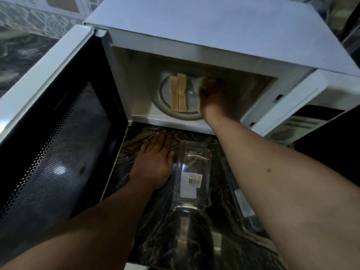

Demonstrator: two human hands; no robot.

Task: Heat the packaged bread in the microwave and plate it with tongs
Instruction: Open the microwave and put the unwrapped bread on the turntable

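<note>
Two pale tan bread strips (pixel 178 92) lie side by side on the microwave turntable (pixel 165 111), mid-frame, long axes running front to back. Right hand (pixel 213 96) inside, grip unclear; left hand (pixel 155 162) flat, fingers spread.

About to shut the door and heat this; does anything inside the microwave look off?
Nothing spilled or damaged. The bread strips sit left of centre on the turntable, and the right hand is inside at its right edge.
</note>
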